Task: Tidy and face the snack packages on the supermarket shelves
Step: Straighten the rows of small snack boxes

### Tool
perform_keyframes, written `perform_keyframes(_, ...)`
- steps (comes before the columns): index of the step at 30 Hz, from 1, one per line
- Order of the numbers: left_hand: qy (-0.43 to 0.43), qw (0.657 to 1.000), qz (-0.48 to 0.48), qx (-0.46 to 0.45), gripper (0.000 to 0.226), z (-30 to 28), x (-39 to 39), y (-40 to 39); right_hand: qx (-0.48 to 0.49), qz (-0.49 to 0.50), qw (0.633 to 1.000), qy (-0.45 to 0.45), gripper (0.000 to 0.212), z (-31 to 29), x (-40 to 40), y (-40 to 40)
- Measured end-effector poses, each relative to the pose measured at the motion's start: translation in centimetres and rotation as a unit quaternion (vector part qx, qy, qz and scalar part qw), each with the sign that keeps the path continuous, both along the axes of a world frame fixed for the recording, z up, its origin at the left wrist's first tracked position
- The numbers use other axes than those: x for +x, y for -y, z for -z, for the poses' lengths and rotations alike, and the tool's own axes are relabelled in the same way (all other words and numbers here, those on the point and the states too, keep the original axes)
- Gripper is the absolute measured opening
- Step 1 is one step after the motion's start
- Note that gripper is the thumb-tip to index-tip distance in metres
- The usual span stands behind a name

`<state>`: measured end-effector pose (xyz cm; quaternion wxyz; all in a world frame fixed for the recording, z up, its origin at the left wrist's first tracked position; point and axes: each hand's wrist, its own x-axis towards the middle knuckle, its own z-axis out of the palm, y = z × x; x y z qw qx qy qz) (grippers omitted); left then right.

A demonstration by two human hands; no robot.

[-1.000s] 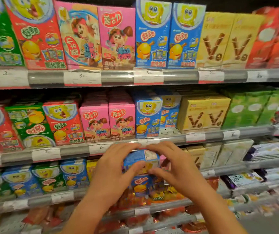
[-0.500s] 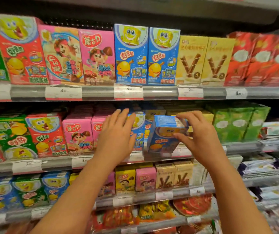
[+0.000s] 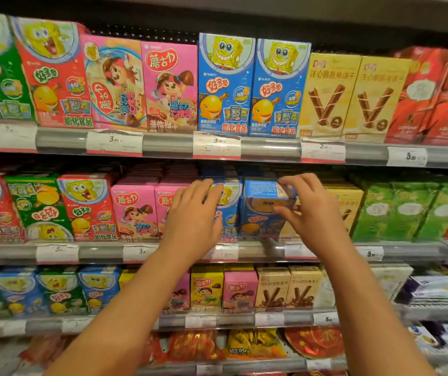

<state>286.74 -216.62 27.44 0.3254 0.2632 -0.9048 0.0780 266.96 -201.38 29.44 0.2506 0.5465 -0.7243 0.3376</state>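
My right hand (image 3: 316, 213) pinches the small blue cardboard snack box (image 3: 264, 210), tilted in its middle-shelf slot; my left hand (image 3: 194, 215) rests flat-fingered on the neighbouring blue box (image 3: 228, 210). I'd stand it upright, printed face forward, flush with the grey shelf rail (image 3: 266, 251). Glossy card, crisp corners.
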Motion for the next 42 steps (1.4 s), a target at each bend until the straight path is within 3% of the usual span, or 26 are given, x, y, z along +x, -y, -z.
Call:
perform_keyframes(11,-0.022,1.0,0.004,-0.009,0.06,0.4,-0.2,0.2,0.037,0.105,0.988,-0.107,0.05,0.2,-1.0,1.3)
perform_keyframes(21,-0.026,0.999,0.009,-0.023,0.061,0.5,-0.2,0.4,0.111,0.1,0.984,-0.101,0.04,-1.5,-2.6,2.7)
perform_keyframes(35,-0.03,0.999,0.008,-0.016,0.061,0.5,-0.2,0.5,0.206,0.01,0.979,-0.003,0.051,-4.4,-4.4,2.9)
perform_keyframes(42,-0.031,0.999,0.008,-0.02,0.061,0.8,-0.4,0.7,0.183,0.069,0.979,-0.047,0.047,-2.6,-4.3,3.7)
